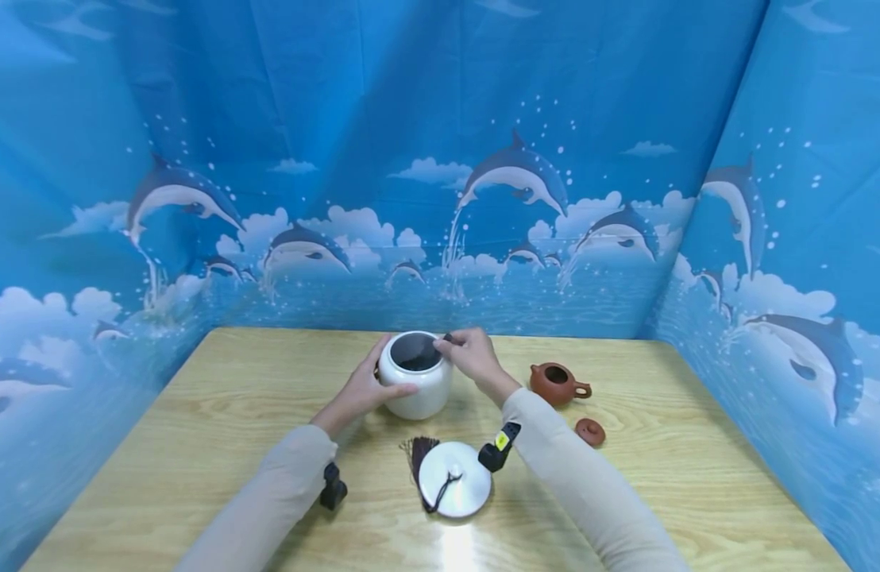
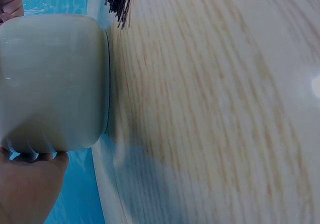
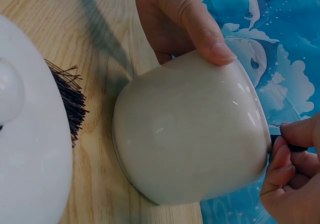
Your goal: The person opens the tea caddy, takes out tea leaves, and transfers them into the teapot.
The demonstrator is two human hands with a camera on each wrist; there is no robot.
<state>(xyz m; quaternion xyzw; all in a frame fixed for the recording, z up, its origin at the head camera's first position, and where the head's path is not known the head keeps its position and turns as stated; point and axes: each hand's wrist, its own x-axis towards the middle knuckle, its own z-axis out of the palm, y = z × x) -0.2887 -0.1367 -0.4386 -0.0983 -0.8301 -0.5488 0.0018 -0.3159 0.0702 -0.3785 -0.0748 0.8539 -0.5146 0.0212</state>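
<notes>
A glossy white lidded-type jar stands uncovered on the table, its mouth facing up and dark inside. My left hand grips it from the left, thumb across the near side and fingers round the back, as the right wrist view also shows. At the right of the rim my right hand pinches a thin black handle between thumb and fingers. The handle's far end is hidden by the jar, so I cannot tell what tool it belongs to.
Nearer me lies a round white lid with a dark tassel beside it. To the right are a brown clay teapot, uncovered, and its small lid. A blue dolphin-printed curtain encloses the wooden table.
</notes>
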